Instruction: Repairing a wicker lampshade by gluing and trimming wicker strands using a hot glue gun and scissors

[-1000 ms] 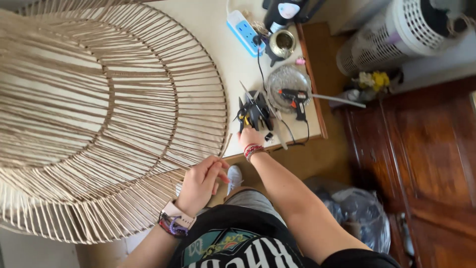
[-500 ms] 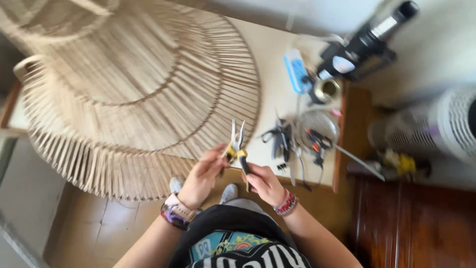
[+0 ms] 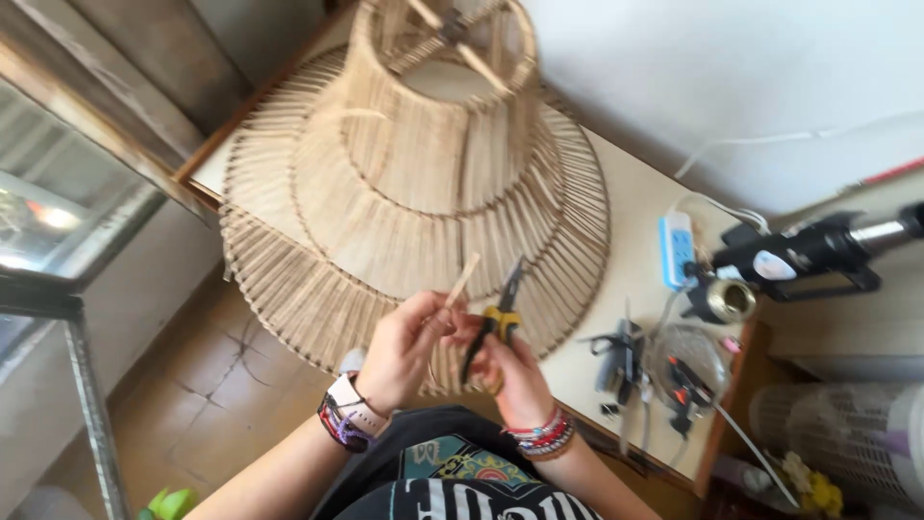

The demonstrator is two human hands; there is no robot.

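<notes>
The left hand [image 3: 404, 349] has its fingers curled shut around a thin pale stick [image 3: 461, 282], which rises up and a little to the right out of the fingertips. The right hand [image 3: 515, 371] sits just beside it, the two hands touching or nearly so, and its fingers are wrapped closed around the yellow-and-black handles of a pair of pliers [image 3: 498, 315]; the dark nose of the pliers points upward past the fingers and stands just right of the stick, and whether the two touch cannot be told. Both wrists carry bands: a watch with dark straps on the left, stacked beaded bracelets on the right. Directly beyond the fingertips, on the light surface [image 3: 630, 217], stands a large tiered lampshade [image 3: 414, 183] made of many thin tan reeds, its widest ring overhanging the near edge of the surface and reaching almost to the fingers. To the right of the right hand's fingers, well apart, lies a cluster of hand tools [image 3: 621, 356] beside a round clear lid [image 3: 685, 351]. Farther off on that side are a white and blue power strip [image 3: 677, 248], a small metal tin [image 3: 724, 299], and a black glue gun [image 3: 799, 252] propped on its stand.
</notes>
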